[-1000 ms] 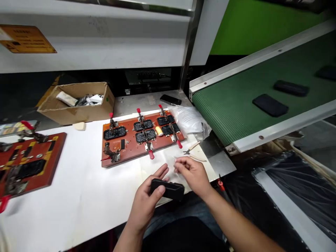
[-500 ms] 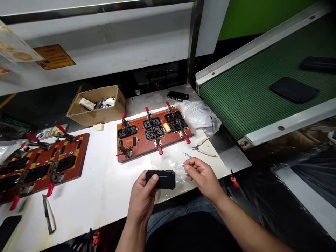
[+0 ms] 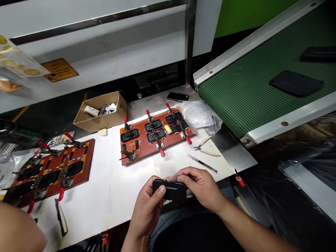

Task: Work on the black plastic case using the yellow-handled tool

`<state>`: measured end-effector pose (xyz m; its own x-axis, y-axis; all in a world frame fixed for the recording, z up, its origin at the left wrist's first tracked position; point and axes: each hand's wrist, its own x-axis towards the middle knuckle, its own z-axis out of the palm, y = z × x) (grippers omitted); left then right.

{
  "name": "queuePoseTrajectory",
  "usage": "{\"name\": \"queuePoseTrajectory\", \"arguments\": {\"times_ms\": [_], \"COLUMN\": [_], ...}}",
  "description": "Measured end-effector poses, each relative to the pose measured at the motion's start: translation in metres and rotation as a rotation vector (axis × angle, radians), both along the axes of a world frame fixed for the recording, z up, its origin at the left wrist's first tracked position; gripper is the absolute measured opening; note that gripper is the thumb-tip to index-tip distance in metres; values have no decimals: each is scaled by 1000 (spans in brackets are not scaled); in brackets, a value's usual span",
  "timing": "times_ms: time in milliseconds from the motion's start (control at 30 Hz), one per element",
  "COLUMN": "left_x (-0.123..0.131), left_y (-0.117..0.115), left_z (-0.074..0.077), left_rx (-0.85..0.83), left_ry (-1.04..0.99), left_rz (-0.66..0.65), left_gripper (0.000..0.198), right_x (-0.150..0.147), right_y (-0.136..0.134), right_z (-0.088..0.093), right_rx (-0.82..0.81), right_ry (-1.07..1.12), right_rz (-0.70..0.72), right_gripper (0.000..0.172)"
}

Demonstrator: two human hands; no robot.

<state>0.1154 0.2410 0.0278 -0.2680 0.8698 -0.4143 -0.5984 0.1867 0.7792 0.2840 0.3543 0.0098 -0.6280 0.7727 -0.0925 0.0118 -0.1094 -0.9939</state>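
Observation:
My left hand (image 3: 148,206) grips a small black rectangular plastic part (image 3: 170,190) from below, thumb on its front face, just over the white table's near edge. My right hand (image 3: 202,187) is closed at the part's right end, fingers pinching a thin clear plastic film (image 3: 175,177) against its top. Both hands touch the part. Beyond them lies a red-brown clamp fixture (image 3: 154,136) with several black parts and red-handled toggle clamps.
A second clamp fixture (image 3: 52,171) sits left, a knife (image 3: 61,220) beside it. Tweezers (image 3: 202,163) and side cutters (image 3: 206,148) lie right of the hands. A cardboard box (image 3: 102,112), a plastic bag (image 3: 199,115), a phone (image 3: 177,96) and a green conveyor (image 3: 262,87) carrying black parts stand beyond. Another person's arm (image 3: 18,231) shows bottom left.
My right hand has come in from the right and closed on the part's right end with the film. The view swung left and down, showing more of the left fixture.

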Motion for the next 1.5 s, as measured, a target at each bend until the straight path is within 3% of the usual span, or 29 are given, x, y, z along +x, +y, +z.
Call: {"name": "queuePoseTrajectory", "arguments": {"times_ms": [100, 267, 433, 567, 733, 933, 1033, 1200, 1300, 1400, 1500], "left_x": [-2, -5, 18, 29, 23, 40, 45, 34, 26, 21, 19], "left_y": [0, 2, 14, 15, 13, 23, 17, -8, -15, -17, -16], "left_z": [-5, -11, -11, -9, -5, -10, -17, -24, -23, -18, -8], "left_rx": [-34, -122, -119, -124, -126, -90, -118, -1, 49, -8, -144], "left_ry": [99, 324, 174, 114, 77, 7, 112, 362, 412, 467, 528], "left_rz": [48, 130, 489, 623, 649, 721, 650, 155, -62, -61, 79], "left_gripper": [29, 34, 46, 43, 45, 46, 42, 48, 57, 61, 58], "right_x": [3, 7, -12, -17, -6, -24, -30, -24, -19, -12, -1], "right_y": [4, 3, -32, -36, -14, -40, -47, -32, -25, -26, -29], "right_z": [3, 7, -7, -25, -31, -33, -27, 0, 18, 26, 18], "right_rx": [-45, 219, 589, 804, 816, 770, 630, 445, 432, 422, 281], "right_ry": [-17, -137, -104, -73, -106, -49, 17, 119, 224, 276, 192], "right_rz": [-13, -113, 2, -14, 14, -3, -20, -78, 83, 217, 241], "right_gripper": [21, 14, 13, 17, 14, 10, 9, 7, 7, 5, 11]}}
